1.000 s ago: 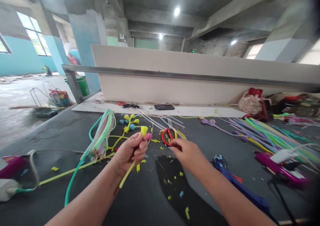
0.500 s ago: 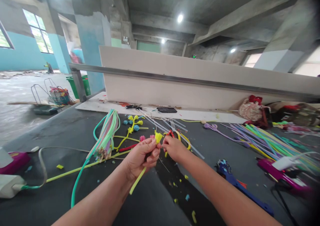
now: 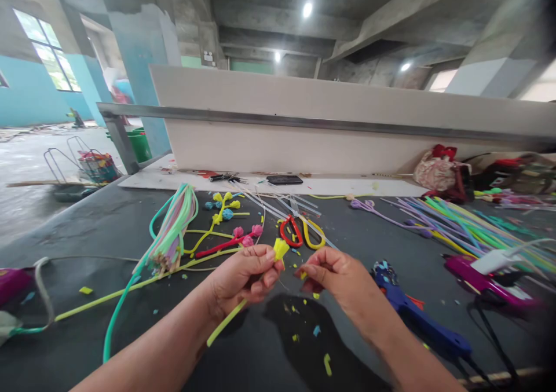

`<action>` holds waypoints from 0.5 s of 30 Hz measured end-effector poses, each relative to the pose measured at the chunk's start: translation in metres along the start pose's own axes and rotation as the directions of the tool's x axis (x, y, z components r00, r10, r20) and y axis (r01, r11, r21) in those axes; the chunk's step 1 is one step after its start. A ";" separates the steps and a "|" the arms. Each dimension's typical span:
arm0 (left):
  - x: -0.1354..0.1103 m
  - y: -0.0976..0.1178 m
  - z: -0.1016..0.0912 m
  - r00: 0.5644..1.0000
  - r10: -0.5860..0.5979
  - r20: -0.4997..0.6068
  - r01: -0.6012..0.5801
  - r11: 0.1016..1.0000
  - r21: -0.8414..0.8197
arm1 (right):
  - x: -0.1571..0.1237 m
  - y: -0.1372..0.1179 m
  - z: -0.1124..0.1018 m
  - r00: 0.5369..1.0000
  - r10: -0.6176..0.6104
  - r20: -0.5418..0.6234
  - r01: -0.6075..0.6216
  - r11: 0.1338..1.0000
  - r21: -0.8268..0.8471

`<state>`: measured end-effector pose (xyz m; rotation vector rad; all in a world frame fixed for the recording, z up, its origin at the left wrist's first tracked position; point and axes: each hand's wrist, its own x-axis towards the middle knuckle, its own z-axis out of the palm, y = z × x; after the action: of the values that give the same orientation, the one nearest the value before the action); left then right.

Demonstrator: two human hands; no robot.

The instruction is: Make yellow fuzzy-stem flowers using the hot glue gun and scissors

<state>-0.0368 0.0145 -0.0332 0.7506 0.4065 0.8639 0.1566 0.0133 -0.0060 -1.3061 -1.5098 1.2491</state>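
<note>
Both hands are held close together above the dark table [image 3: 65,334]. The left hand [image 3: 241,276] is closed around a yellow-green tube [image 3: 223,324], whose folded yellow tip [image 3: 280,247] stands out above the thumb, while the long end hangs down under the palm toward the person. The right hand [image 3: 334,273] pinches a small yellow scrap [image 3: 303,275] between thumb and fingers, just beside that tip but not touching it. Beyond the hands lie a red loop [image 3: 290,233] and a yellow loop [image 3: 313,237]. A bundle of pastel tubes [image 3: 174,230] lies further out past the left hand. A blue glue gun [image 3: 419,319] rests just outside the right wrist. More yellow bits [image 3: 326,364] lie on the table below the hands.
</note>
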 end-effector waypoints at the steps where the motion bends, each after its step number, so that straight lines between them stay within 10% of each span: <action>1: 0.000 -0.001 0.001 1.000 -0.020 -0.008 0.020 1.000 0.012 | -0.003 -0.004 -0.003 0.999 -0.046 -0.028 0.045 0.999 -0.020; 15: -0.003 -0.005 0.013 0.991 -0.094 -0.092 0.115 0.957 0.268 | -0.029 -0.003 -0.002 0.961 -0.275 -0.017 0.255 0.913 -0.319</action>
<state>-0.0284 0.0043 -0.0278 0.9426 0.6387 0.7469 0.1634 -0.0152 -0.0006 -1.2690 -1.8259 0.8102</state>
